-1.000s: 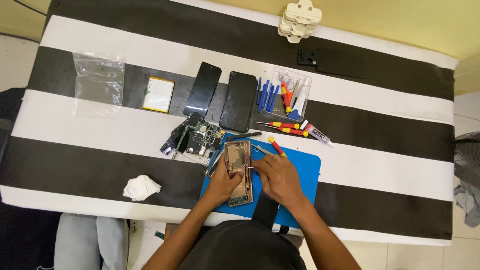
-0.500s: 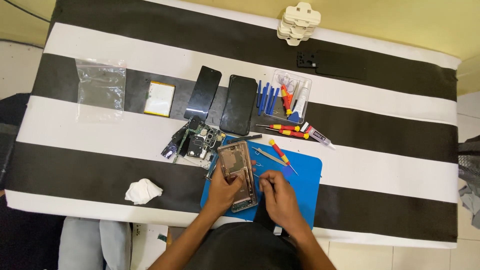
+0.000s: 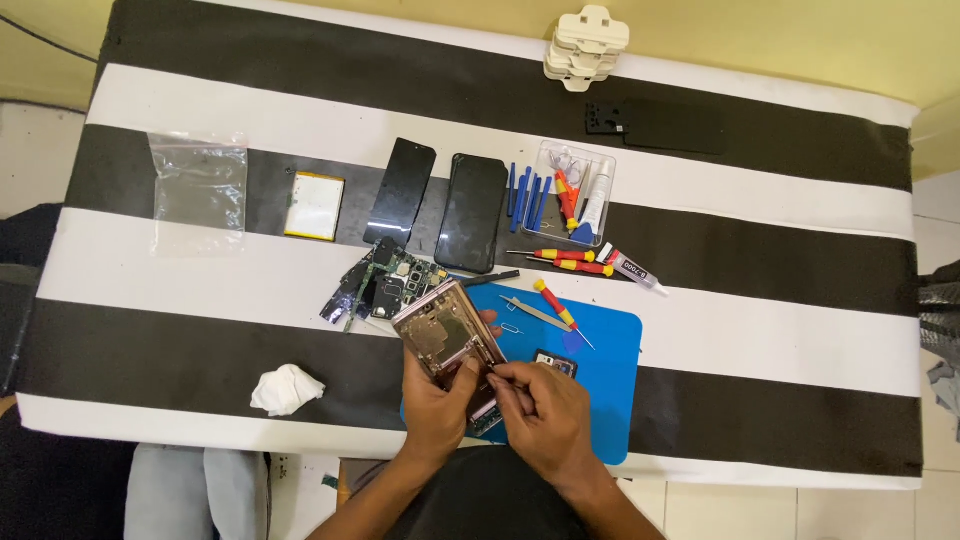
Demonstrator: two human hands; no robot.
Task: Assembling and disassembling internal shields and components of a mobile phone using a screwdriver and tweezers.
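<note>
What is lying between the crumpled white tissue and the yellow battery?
In the head view, nothing: only bare striped tablecloth lies between the tissue and the battery. The circuit boards sit off to the right.

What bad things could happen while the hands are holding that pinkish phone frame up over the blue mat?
The pinkish metal phone frame is lifted and tilted in the left hand, so it might slip onto the blue mat. The right hand pinches at its lower edge; a small part could drop and get lost. The loose green circuit boards lie close by and might get bumped.

Single head view, steep downward over striped table [image 3: 800,310].
</note>
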